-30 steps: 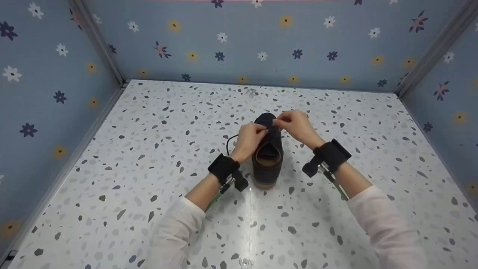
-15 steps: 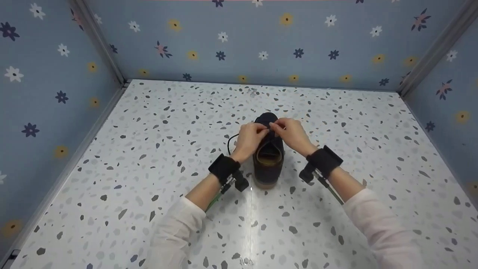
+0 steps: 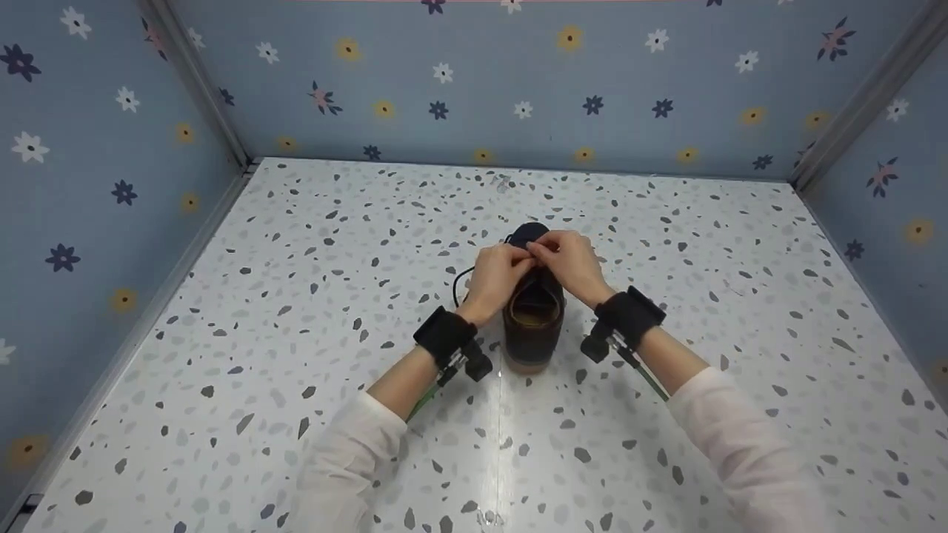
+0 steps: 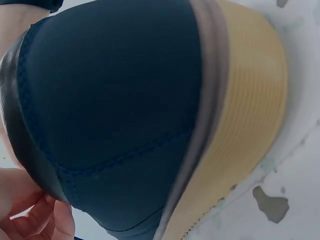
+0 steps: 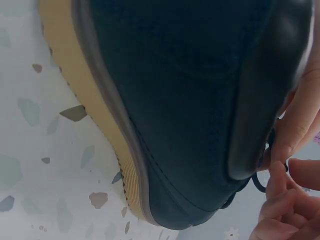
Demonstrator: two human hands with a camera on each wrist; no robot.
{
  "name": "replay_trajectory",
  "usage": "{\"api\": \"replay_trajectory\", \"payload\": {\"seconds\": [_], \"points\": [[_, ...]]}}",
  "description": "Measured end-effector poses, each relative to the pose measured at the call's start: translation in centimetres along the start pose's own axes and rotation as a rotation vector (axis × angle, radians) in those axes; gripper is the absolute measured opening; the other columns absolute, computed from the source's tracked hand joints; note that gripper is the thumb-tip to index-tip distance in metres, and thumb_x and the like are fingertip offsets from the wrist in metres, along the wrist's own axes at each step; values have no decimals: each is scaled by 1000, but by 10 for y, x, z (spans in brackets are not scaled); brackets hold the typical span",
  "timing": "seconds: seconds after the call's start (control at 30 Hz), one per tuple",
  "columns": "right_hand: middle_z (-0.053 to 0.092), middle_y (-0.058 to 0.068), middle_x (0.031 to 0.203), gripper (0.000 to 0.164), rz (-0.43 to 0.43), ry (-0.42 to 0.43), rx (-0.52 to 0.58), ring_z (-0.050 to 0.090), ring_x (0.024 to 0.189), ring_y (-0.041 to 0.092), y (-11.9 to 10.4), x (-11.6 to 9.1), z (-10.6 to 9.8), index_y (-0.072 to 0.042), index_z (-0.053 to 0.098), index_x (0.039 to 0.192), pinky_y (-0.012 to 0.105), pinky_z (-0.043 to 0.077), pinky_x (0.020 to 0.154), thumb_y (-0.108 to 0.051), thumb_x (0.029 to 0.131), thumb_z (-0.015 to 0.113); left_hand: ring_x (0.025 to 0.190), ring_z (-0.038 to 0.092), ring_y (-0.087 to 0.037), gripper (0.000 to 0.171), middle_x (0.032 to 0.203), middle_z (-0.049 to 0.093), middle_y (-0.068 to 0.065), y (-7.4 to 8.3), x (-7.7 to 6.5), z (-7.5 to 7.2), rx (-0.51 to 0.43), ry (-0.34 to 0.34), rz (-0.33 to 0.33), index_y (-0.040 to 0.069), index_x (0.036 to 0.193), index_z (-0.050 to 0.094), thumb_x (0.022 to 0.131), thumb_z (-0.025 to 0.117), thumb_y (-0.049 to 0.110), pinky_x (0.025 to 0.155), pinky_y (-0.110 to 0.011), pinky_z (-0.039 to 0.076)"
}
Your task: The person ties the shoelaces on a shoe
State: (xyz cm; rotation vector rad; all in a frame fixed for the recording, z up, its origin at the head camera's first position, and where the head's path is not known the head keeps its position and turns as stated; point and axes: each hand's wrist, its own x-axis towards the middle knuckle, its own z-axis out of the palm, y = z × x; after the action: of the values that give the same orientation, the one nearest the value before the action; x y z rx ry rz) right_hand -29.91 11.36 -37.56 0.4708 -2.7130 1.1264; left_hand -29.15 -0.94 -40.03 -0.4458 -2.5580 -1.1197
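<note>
One navy-blue leather shoe with a pale tan ribbed sole (image 4: 115, 90) stands upright on the white terrazzo-patterned surface (image 3: 244, 333), toe pointing away from the person, opening facing up. The bare left hand (image 3: 495, 277), below its white sleeve and black wristband, is found over the front of the shoe, thumb and fingertips drawn together in a pinch on the thin black cord lace (image 3: 455, 287), part of which loops out on the shoe's left side. The bare right hand (image 3: 576, 263) meets it from the other side, thumb and forefinger likewise closed; the right wrist view shows dark cord at the joined fingertips, though which hand bears more of it cannot be determined. Step in hand, in this inspector's judgement: fine two-handed work on the lace. The next move would call for a secure pinch, separated strands and no drag on the shoe
</note>
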Motion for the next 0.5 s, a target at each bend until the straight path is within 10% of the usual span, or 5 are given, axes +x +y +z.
{"api": "replay_trajectory", "payload": {"seconds": [0.3, 0.5], "points": [[49, -3, 57, 17, 10, -19, -15, 44, 49, 6, 3, 1, -3, -13, 54, 68, 22, 33, 42, -28, 69, 47, 52, 35, -7, 26, 64, 38, 5, -16, 4, -16, 72, 206, 30, 15, 72, 51, 66, 45, 40, 43, -22, 29], [49, -2, 57, 17, 5, -21, -12, 43, 49, 6, 5, 1, -2, -13, 54, 67, 22, 33, 42, -28, 68, 48, 56, 36, -10, 36, 65, 40, 3, -16, 2, -28, 133, 144, -39, 13, 75, 47, 61, 45, 46, 43, -24, 28]]}}
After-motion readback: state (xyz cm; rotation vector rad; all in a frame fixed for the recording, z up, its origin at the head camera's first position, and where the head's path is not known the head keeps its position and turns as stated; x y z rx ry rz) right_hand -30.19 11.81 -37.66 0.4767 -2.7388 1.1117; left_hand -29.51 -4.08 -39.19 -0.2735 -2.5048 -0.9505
